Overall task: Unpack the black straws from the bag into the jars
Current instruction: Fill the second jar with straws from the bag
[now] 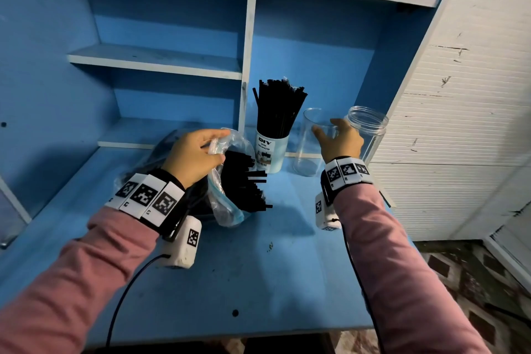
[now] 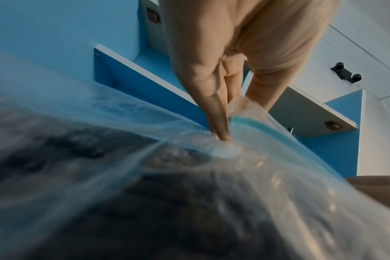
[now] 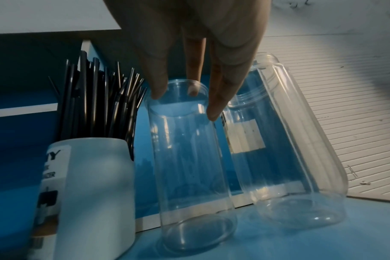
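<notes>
Clear plastic marks the target: the empty middle jar [image 1: 311,141] stands upright directly under the right hand [image 1: 340,139], whose spread fingertips [image 3: 158,93] touch its rim without closing. Left of it, the left hand [image 1: 195,156] pinches the zip bag [image 1: 227,210] mouth, black straws [image 1: 244,181] lying with ends toward the jars.

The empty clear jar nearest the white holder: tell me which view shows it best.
The right wrist view: the clear jar shows whole, rim to base, with the right hand and its fingers at the rim. The head view shows the jar smaller, partly hidden by that hand. The left wrist view shows none of it.
</notes>
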